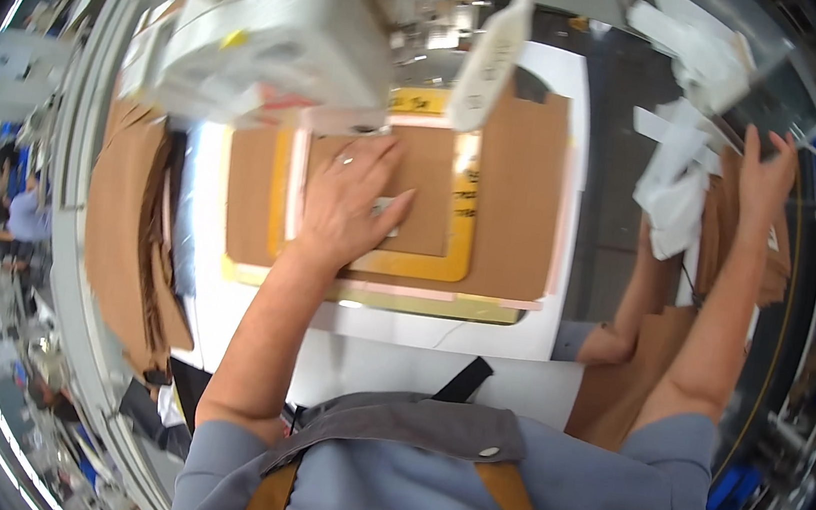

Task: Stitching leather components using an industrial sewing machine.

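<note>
My left hand (355,194) lies flat, fingers spread, on a brown panel (427,172) framed by a yellow template (461,231) with dark markings. A small pale piece (387,214) shows beside its thumb; what it is, I cannot make out. The template rests on a larger brown sheet (520,197) with pale edge strips, on a white board (489,337). Far out to the right, my right hand (765,175) reaches past a stack of brown pieces (778,262), fingers apart and nothing visible between them. Crumpled white material (675,190) lies to the left of it.
A white sewing machine head (275,49) overhangs the far left of the board. Near it hangs a pale elongated handle (490,68). Another brown stack (124,233) stands at the left. Right of the board, a dark glossy surface (605,207) mirrors my right arm.
</note>
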The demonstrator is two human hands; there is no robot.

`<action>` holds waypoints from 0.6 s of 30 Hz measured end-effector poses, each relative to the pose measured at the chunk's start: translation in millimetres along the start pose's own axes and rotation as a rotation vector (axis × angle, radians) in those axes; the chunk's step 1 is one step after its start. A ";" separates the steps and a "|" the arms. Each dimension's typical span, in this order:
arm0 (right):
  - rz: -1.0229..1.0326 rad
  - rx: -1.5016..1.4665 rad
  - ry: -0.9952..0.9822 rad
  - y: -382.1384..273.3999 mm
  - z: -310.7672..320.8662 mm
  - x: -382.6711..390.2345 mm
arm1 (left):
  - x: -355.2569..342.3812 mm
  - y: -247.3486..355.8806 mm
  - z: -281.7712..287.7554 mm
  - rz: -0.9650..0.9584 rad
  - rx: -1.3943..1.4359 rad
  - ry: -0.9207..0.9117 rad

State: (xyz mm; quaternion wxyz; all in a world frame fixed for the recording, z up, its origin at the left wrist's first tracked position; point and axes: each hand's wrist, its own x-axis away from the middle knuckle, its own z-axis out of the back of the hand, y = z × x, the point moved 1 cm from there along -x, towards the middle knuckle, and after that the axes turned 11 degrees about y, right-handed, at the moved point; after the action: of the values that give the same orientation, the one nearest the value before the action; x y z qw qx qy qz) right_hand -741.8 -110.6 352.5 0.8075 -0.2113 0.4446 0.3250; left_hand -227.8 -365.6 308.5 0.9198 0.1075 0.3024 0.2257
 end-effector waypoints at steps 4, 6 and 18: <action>-0.299 -0.713 -0.462 -168.3 35.9 37.8 | 14.6 -8.8 5.3 0.026 -0.063 -0.027; 0.002 -0.834 -0.500 -226.5 53.1 59.9 | 11.6 -5.0 9.2 0.019 -0.058 -0.025; 0.631 -0.709 -0.581 -345.5 87.6 119.2 | 11.8 -8.0 11.4 0.026 -0.026 -0.074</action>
State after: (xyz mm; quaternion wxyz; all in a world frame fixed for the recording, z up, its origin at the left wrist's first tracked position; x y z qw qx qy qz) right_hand -397.7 -256.9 313.7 0.6399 -0.2283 0.1090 0.7257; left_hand -209.6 -367.6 308.9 0.9287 0.1079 0.2637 0.2374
